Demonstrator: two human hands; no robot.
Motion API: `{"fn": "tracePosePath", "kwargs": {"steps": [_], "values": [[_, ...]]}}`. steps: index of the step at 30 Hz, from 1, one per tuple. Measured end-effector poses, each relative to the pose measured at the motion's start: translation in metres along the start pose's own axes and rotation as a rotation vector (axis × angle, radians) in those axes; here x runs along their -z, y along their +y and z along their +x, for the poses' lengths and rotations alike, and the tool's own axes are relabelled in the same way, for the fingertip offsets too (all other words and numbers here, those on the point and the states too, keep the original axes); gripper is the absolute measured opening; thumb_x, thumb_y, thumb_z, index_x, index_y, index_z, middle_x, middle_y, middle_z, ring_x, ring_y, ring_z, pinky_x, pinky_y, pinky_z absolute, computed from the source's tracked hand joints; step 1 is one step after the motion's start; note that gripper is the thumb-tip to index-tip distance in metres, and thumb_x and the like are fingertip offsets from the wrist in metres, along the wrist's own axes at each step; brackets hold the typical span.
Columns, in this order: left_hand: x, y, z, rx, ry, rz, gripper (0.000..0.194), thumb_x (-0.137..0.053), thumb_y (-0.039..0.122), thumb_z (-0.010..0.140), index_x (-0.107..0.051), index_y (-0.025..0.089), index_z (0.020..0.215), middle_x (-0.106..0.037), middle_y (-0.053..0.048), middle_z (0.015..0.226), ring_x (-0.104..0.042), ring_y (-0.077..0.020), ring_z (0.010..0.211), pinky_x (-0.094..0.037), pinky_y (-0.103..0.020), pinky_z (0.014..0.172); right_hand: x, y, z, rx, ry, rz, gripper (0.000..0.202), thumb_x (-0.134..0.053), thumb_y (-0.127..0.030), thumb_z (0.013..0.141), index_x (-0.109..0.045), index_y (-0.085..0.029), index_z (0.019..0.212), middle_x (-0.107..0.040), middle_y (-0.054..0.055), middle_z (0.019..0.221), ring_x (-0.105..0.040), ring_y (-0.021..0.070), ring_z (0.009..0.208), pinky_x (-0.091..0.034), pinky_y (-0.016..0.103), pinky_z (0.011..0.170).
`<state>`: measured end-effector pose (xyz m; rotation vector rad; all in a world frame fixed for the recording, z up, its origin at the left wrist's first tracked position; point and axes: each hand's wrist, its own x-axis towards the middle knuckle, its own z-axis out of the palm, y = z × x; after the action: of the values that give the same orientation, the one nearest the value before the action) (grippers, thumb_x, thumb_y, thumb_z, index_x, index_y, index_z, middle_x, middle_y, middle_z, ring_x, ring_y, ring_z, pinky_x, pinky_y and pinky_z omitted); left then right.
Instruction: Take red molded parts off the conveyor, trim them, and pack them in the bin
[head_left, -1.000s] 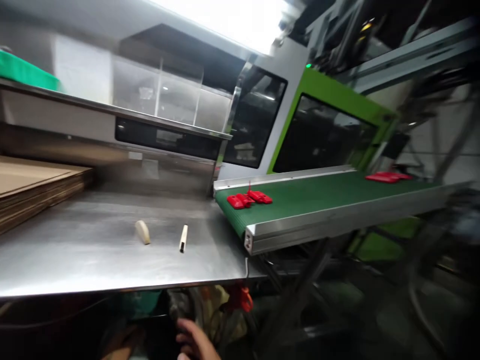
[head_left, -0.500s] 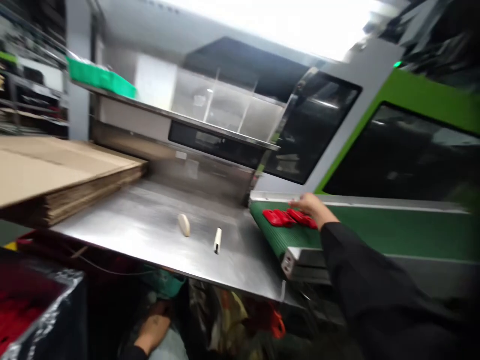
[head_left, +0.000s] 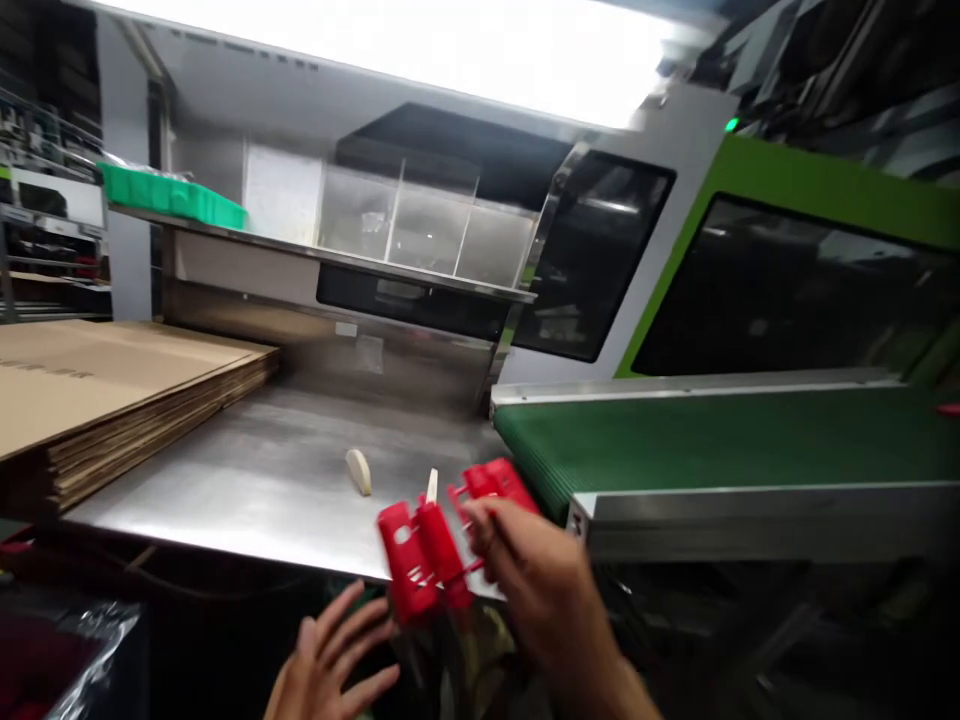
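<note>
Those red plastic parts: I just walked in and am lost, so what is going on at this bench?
A person's right hand holds a cluster of joined red plastic parts above the near edge of the steel table. The left hand is open just below, fingers spread toward the parts. The green conveyor belt alongside is nearly bare, and flat cardboard sheets are stacked on the table's left.

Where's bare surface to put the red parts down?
Free: steel table between the cardboard stack and the beige piece; green conveyor belt, nearly all bare. Crowded: the table's front corner, where the right hand holds the red parts and the left hand opens beneath.
</note>
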<state>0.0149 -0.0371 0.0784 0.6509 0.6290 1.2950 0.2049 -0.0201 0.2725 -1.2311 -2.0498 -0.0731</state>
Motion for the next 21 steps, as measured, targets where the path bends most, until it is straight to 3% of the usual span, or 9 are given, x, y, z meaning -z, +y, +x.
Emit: {"fn": "tracePosePath", "kwargs": {"steps": [1,3,5,7,11,13,16,18,21], "values": [[-0.012,0.012,-0.012,0.072,-0.039,-0.181,0.084,-0.042,0.087,0.069,-0.064,0.024,0.119,-0.062,-0.012,0.128,-0.051,-0.0406,0.122,-0.048,-0.058,0.094,-0.017,-0.017,-0.022,-0.003,-0.039,0.132,0.03,-0.038,-0.038,0.099,-0.058,-0.023,0.081,-0.061,-0.001,0.069,-0.057,0.011,0.061,-0.041,0.023,0.06],[-0.031,0.035,-0.034,0.082,0.026,-0.221,0.055,-0.054,0.058,0.087,-0.06,0.021,0.127,-0.061,-0.013,0.129,-0.054,-0.0363,0.12,-0.049,-0.053,0.094,-0.042,-0.039,-0.054,-0.029,-0.109,0.326,0.029,-0.039,-0.034,0.099,-0.058,-0.022,0.081,-0.062,0.0,0.07,-0.058,0.0113,0.063,-0.041,0.023,0.06],[-0.039,0.052,-0.051,0.114,0.079,-0.237,0.046,-0.059,0.039,0.09,-0.055,0.021,0.132,-0.063,-0.013,0.126,-0.056,-0.0339,0.118,-0.049,-0.052,0.095,-0.051,-0.042,-0.072,-0.022,-0.192,0.427,0.024,-0.043,-0.034,0.097,-0.062,-0.021,0.09,-0.067,0.001,0.081,-0.062,0.0128,0.074,-0.044,0.024,0.068],[-0.038,0.063,-0.062,0.151,0.093,-0.246,0.047,-0.059,0.033,0.092,-0.05,0.019,0.136,-0.064,-0.015,0.123,-0.057,-0.0343,0.117,-0.049,-0.054,0.094,-0.048,-0.031,-0.081,-0.048,-0.226,0.474,0.02,-0.052,-0.037,0.094,-0.064,-0.026,0.105,-0.069,0.001,0.098,-0.063,0.0145,0.09,-0.046,0.025,0.081],[-0.028,0.077,-0.068,0.231,-0.043,-0.29,0.052,-0.048,0.042,0.096,-0.044,0.015,0.14,-0.061,-0.021,0.125,-0.053,-0.0409,0.12,-0.05,-0.062,0.087,-0.031,0.0,-0.094,-0.52,-0.038,0.759,0.05,-0.068,-0.044,0.081,-0.052,-0.033,0.127,-0.056,0.002,0.13,-0.057,0.0161,0.113,-0.047,0.027,0.094],[-0.027,0.082,-0.068,0.283,-0.141,-0.326,0.054,-0.043,0.047,0.096,-0.045,0.014,0.139,-0.06,-0.023,0.125,-0.052,-0.0435,0.12,-0.051,-0.063,0.081,-0.029,0.006,-0.101,-0.705,-0.16,1.086,0.062,-0.07,-0.044,0.081,-0.044,-0.03,0.135,-0.05,0.006,0.138,-0.056,0.0178,0.117,-0.049,0.03,0.095],[-0.029,0.089,-0.068,0.346,-0.173,-0.346,0.052,-0.042,0.047,0.096,-0.047,0.015,0.137,-0.063,-0.021,0.121,-0.055,-0.0426,0.116,-0.053,-0.061,0.077,-0.034,-0.002,-0.106,-0.766,-0.488,1.539,0.049,-0.062,-0.038,0.088,-0.051,-0.016,0.13,-0.063,0.015,0.12,-0.066,0.0199,0.098,-0.054,0.034,0.084],[-0.029,0.092,-0.07,0.376,-0.141,-0.338,0.05,-0.043,0.045,0.096,-0.047,0.015,0.137,-0.063,-0.02,0.12,-0.056,-0.0412,0.116,-0.054,-0.061,0.077,-0.037,-0.01,-0.105,-0.779,-0.533,1.637,0.038,-0.058,-0.033,0.091,-0.058,-0.01,0.121,-0.069,0.016,0.102,-0.069,0.0179,0.081,-0.056,0.031,0.072],[-0.028,0.095,-0.072,0.42,-0.141,-0.366,0.051,-0.041,0.044,0.097,-0.049,0.009,0.134,-0.062,-0.022,0.122,-0.053,-0.0413,0.119,-0.052,-0.061,0.082,-0.04,-0.015,-0.101,-0.855,-0.516,1.629,0.03,-0.057,-0.028,0.092,-0.063,-0.009,0.114,-0.071,0.014,0.093,-0.069,0.0162,0.074,-0.056,0.027,0.066]]}}
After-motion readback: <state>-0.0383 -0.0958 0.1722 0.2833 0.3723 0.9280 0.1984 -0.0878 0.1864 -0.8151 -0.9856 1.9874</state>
